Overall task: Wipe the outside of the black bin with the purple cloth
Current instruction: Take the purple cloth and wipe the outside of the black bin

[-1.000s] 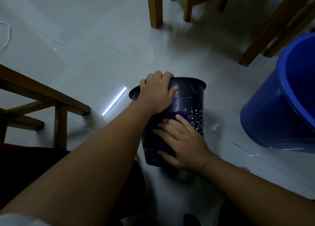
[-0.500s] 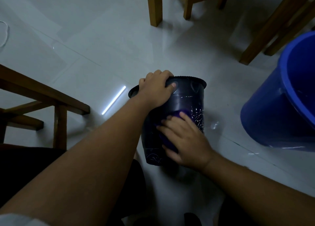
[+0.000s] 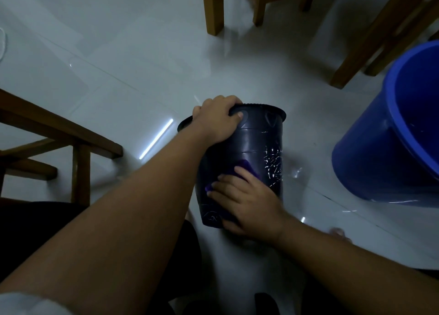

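Changes vs. earlier frames:
- Right hand [image 3: 247, 203]: slid down the near wall of the black bin [image 3: 259, 146] over the last half sec., after riding a bit higher in the frame before that; fingers now reach toward the base, heel of hand at bin's bottom edge.
- Purple cloth [image 3: 244, 166]: moved w/ the hand; more of it shows above the fingers, a small corner pokes out left of them.
- White scratch marks on bin's right side: more exposed now.
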`<act>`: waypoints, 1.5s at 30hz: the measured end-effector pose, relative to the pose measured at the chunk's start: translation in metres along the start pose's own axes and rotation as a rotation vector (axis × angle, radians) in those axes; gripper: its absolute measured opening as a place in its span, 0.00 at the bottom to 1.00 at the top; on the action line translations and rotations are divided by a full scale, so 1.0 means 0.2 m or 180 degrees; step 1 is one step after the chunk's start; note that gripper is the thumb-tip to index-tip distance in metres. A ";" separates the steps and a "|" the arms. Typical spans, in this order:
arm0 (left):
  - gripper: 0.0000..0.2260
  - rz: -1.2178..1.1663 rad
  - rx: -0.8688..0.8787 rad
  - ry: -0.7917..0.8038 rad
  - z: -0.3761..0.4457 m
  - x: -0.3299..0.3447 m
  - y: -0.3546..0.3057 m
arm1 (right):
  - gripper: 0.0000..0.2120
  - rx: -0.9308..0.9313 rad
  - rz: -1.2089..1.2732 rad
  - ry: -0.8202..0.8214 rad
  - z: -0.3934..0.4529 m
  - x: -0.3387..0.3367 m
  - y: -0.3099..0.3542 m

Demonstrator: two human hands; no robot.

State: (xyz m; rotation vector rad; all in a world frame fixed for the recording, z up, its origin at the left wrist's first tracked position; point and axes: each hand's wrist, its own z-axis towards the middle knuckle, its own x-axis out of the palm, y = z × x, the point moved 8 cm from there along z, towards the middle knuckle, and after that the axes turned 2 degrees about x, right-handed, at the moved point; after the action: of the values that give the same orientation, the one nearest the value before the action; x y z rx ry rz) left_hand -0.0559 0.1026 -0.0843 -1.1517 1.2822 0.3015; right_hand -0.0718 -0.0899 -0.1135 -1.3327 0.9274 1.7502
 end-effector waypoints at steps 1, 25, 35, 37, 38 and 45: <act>0.14 0.0002 0.0007 0.0019 0.00 0.00 0.00 | 0.29 0.0021 -0.0047 0.0029 0.04 0.00 -0.01; 0.13 -0.0004 0.0379 -0.0462 -0.07 0.00 0.01 | 0.28 0.0546 0.0086 -0.0488 0.00 -0.09 -0.20; 0.17 0.0112 0.0308 -0.0390 -0.09 -0.03 0.11 | 0.28 0.0928 0.0522 -0.0704 -0.06 -0.07 -0.23; 0.17 0.0135 0.0334 -0.0370 -0.08 -0.03 0.12 | 0.27 0.0864 0.0547 -0.0684 -0.04 -0.08 -0.27; 0.17 0.0119 0.0357 -0.0373 -0.08 -0.03 0.12 | 0.27 0.0946 0.0576 -0.0682 -0.01 -0.09 -0.31; 0.17 0.0140 0.0696 -0.0525 -0.12 -0.05 0.07 | 0.30 0.1686 0.0689 -0.0716 0.08 -0.11 -0.37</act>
State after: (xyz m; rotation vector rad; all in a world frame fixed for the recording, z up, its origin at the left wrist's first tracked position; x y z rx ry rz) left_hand -0.0832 0.0930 -0.0789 -0.8954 1.1651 0.2756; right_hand -0.0102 -0.0449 -0.0980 -0.7028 1.3243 1.6099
